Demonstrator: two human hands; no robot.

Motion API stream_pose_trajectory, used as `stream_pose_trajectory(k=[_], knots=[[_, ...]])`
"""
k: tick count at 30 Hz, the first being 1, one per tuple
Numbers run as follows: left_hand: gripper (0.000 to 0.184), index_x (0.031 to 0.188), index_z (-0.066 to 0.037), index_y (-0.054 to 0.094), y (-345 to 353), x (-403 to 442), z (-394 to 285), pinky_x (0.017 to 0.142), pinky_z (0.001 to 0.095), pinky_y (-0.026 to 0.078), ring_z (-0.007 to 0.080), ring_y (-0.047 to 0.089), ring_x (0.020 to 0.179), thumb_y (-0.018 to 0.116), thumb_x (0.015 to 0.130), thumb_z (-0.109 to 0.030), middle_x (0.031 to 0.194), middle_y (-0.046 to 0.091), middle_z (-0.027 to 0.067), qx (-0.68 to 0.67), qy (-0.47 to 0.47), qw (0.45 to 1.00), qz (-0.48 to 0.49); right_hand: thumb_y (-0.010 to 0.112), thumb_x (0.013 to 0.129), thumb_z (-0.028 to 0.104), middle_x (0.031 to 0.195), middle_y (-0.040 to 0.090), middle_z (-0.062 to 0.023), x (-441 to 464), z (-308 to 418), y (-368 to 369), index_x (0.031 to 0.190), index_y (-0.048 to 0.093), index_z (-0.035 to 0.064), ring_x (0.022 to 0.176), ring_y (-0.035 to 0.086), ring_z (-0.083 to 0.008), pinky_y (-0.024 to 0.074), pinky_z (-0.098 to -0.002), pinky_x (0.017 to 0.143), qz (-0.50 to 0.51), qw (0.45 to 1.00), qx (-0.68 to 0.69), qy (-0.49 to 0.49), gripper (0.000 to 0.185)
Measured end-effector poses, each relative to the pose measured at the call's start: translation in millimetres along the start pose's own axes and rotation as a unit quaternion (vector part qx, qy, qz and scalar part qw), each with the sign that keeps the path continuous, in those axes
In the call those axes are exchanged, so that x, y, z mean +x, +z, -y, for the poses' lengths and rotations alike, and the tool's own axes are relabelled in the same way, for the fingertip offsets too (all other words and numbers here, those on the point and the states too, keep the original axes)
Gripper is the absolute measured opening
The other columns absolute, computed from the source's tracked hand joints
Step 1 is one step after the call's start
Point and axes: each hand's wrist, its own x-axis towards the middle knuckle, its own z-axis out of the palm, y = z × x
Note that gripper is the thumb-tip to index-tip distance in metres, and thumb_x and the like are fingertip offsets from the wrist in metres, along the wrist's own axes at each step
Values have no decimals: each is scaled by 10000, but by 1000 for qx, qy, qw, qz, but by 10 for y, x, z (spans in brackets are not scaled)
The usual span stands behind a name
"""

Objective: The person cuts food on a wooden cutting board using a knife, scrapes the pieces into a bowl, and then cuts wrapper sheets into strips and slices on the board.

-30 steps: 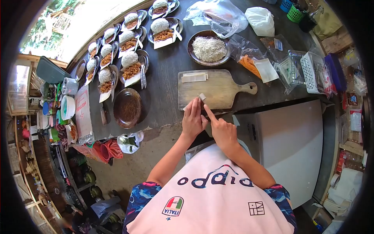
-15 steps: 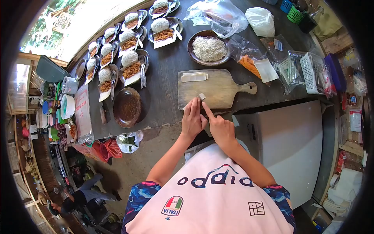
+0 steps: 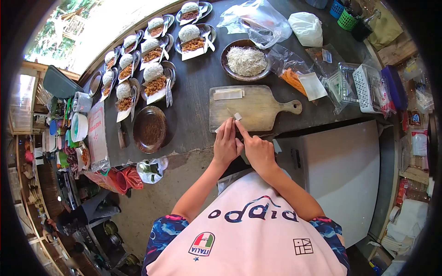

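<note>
In the head view, taking the cutting board's (image 3: 262, 106) middle as the clock's centre, my left hand (image 3: 226, 146) comes in near seven o'clock, its fingers close together with tips at the board's near edge. My right hand (image 3: 258, 151) is just beside it at six, index finger extended towards those tips, the others curled; I can't tell whether either hand is clamped on anything. A small pale piece (image 3: 237, 116) lies on the board just beyond my fingertips, slightly towards seven, and I judge work there unfinished. The pale flat strips (image 3: 229, 94) rest at eleven, away from my fingers, and look uncut. Rice mounds (image 3: 153, 71) towards ten appear already plated with brown topping and cutlery. A brown plate (image 3: 149, 129) sits between eight and nine on the bench (image 3: 193, 117); shredded pale food (image 3: 246, 60) fills a bowl at twelve.
</note>
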Motion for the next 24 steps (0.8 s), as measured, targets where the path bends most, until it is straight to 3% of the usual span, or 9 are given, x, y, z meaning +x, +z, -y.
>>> stream_pose_trajectory(k=[6,12,21,24], knots=[[635,1373,158,550,6,-8,16,1159,454,433,380,507,1357,560,818,-152,1480,511,232,-3,-5,1000,-1,619,989,178,645,647,-95,-167,13,-215,1630,389,377,549,706,-302,580,-446,504,75,997,-9,31,710],[640,1371,159,549,17,-19,32,1159,459,431,387,499,1361,565,807,-144,1485,507,239,-3,2,1000,-6,626,981,169,633,635,-86,8,21,-62,1625,404,370,550,705,-302,582,-450,516,-1,1000,3,2,710],[637,1363,169,551,-8,9,25,1159,462,433,395,500,1354,544,814,-153,1482,502,239,-12,-2,1000,-9,643,994,241,641,646,-62,-173,5,-143,1639,378,364,530,705,-253,586,-392,497,61,998,-32,11,707],[654,1365,160,560,24,-30,37,1167,458,427,383,491,1374,577,797,-163,1493,501,238,-7,2,1000,-4,653,976,212,638,645,-63,-37,13,-53,1640,375,371,535,708,-256,588,-395,501,3,1000,-24,-4,737]])
